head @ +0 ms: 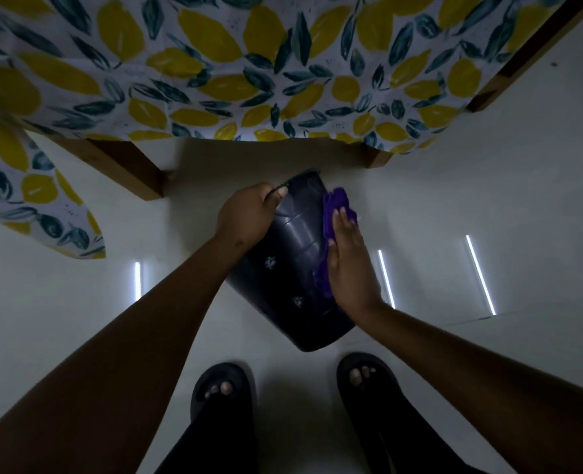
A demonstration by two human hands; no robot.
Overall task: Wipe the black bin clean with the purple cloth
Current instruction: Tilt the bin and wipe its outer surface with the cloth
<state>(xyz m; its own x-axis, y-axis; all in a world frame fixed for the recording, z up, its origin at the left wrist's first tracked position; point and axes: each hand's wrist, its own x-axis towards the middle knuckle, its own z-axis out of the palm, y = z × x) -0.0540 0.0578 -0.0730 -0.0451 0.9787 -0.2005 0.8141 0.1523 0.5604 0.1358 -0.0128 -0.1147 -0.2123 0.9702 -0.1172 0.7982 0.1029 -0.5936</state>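
Nearest the camera, two feet in black open-toed slide sandals [365, 374] planted on a pale glossy floor [488, 200], streaked with bright reflections of strip lights. Just beyond the toes, a black rounded plastic bin [290, 268], held tilted above the floor, its closed base toward the feet and its open rim pointing away toward the table. Right hand [348, 265] laid flat and open-palmed, pressing a crumpled purple cloth [334, 206] against the bin's right side wall, cloth showing past the fingertips and along the thumb side. Left hand [249, 217] clenched around the bin's far rim, thumb lying on the outer wall. Farther off, a wooden table's legs [129, 169], draped with a white tablecloth printed in yellow lemons and dark green leaves [215, 63].
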